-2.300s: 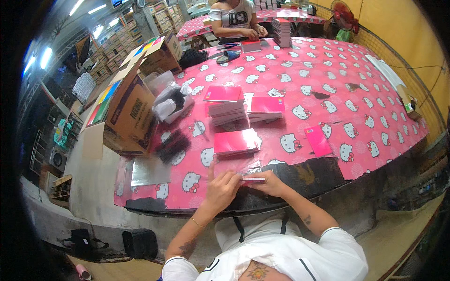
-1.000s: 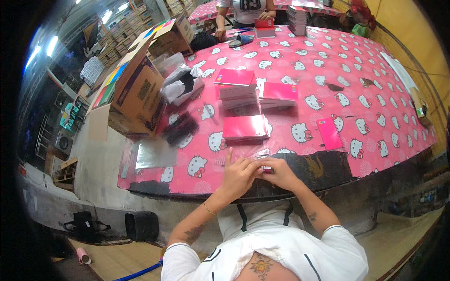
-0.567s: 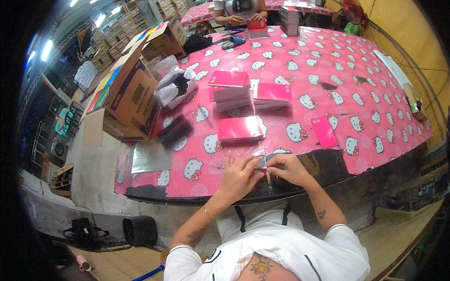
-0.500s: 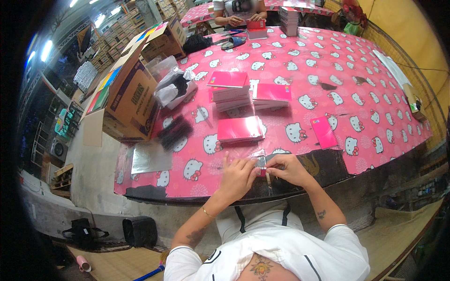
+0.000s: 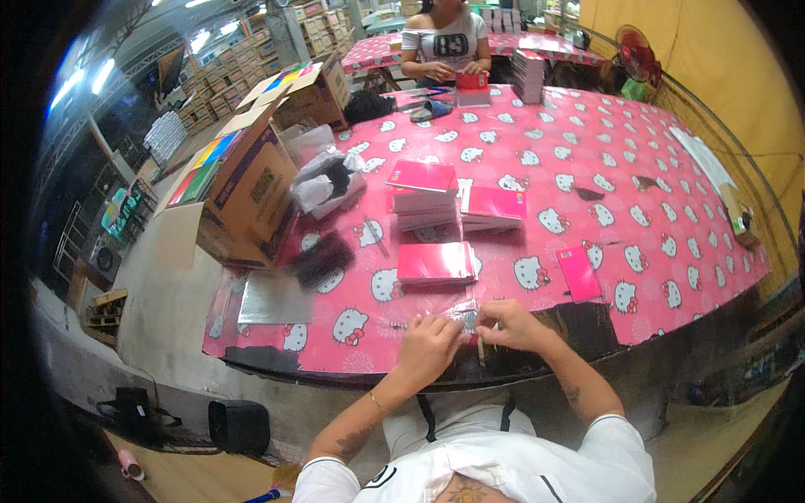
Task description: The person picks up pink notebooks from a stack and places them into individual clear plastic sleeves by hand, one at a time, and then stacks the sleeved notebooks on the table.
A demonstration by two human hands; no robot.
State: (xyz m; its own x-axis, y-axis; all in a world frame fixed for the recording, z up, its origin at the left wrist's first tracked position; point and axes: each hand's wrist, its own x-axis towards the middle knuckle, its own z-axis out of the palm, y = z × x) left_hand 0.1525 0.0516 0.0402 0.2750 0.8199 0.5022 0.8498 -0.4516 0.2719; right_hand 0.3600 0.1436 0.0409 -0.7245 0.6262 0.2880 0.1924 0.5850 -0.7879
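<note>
At the near table edge, both my hands are on a clear plastic wrapper (image 5: 468, 319) with a small printed patch. My left hand (image 5: 432, 342) presses its bent fingers together on the wrapper's left side. My right hand (image 5: 509, 324) pinches at its right side, fingertips close to the left ones. What lies under the fingers is mostly hidden. Just beyond is a low stack of pink notebooks (image 5: 434, 262). Behind it stand a taller notebook stack (image 5: 422, 178) and another stack (image 5: 495, 204). A single pink notebook (image 5: 579, 274) lies to the right.
Left are open cardboard boxes (image 5: 243, 197), a white plastic bag (image 5: 327, 184), a dark mesh-like bundle (image 5: 323, 260) and a silvery sheet (image 5: 272, 300). A co-worker (image 5: 444, 50) handles red-covered books (image 5: 473, 90) across the table, beside a tall stack (image 5: 527, 77). Black patches show along the table's near edge (image 5: 579, 323).
My view has tilted upward, so the scene sits lower and more of the co-worker shows. Both hands stay together on the wrapper; the pink bit between them is now mostly covered.
</note>
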